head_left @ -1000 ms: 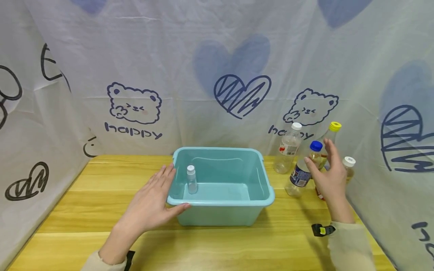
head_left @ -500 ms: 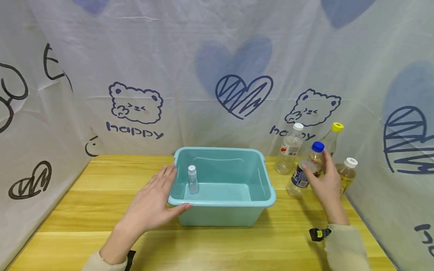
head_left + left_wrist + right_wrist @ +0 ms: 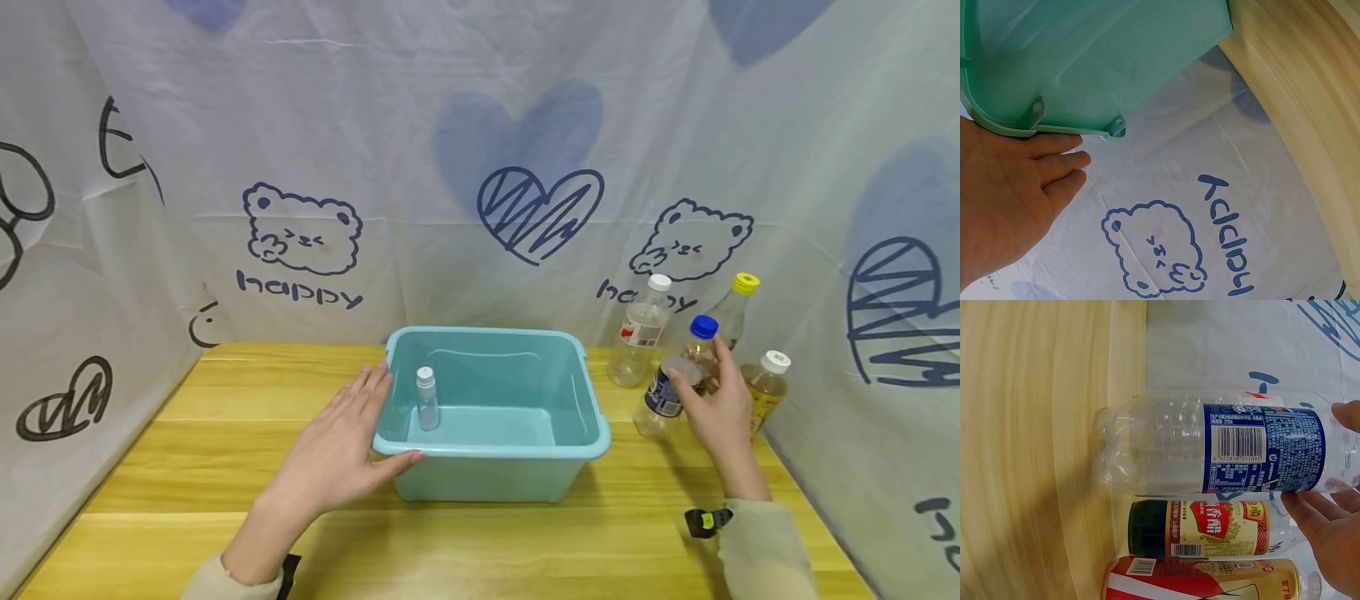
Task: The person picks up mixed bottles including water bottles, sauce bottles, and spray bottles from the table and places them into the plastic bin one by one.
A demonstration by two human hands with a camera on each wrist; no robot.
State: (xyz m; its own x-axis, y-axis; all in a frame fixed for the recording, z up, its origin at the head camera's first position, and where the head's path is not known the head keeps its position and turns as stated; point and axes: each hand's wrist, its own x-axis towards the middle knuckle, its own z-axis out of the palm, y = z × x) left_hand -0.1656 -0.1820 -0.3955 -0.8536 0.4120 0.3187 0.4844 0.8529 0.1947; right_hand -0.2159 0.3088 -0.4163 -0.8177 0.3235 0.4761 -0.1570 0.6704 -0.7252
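My right hand holds a clear plastic bottle with a blue cap near its upper part. In the right wrist view, the thumb lies on one side of this bottle, above its blue label, and the fingers are on the other. It stands upright on the table. My left hand rests against the left front corner of a teal plastic bin, fingers straight along the side rim and thumb over the front rim. Inside the bin, at the left, a small clear bottle with a white cap stands upright.
Behind the held bottle are a clear white-capped bottle and a yellow-capped bottle. Another white-capped bottle stands to the right. A vinegar bottle shows in the right wrist view. A printed cloth hangs behind the wooden table.
My right hand has come in around the blue-capped bottle and closed on it, uncovering the white-capped bottle at the right. The left hand and the bin look unchanged.
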